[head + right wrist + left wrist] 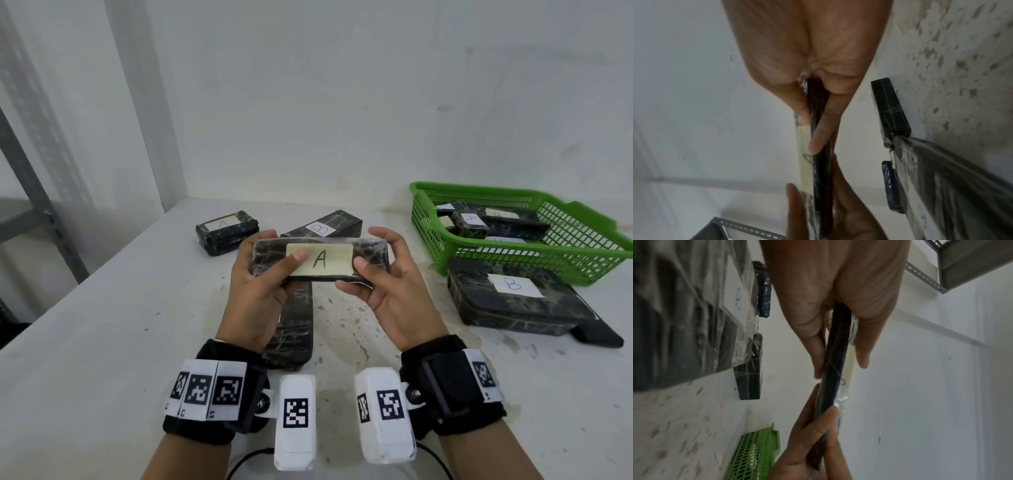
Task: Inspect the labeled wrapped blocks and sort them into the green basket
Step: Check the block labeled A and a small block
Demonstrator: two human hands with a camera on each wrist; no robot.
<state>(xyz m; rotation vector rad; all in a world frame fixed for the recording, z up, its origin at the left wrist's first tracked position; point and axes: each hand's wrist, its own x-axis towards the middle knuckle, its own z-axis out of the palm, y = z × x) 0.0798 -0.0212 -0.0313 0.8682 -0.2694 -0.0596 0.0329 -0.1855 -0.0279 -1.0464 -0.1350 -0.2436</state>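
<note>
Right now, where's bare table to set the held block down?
Bare: table left of the hands, below the small A block; a strip between right hand and the big B block. Crowded: around the basket.

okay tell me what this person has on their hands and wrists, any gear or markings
Both hands, left hand and right hand, are bare, no gloves or sleeves. Each wrist carries a black fabric wrist strap wrapped with white square-coded marker tags, plus a white boxy camera module bearing its own black-and-white tag. Thin black cables trail from them.
</note>
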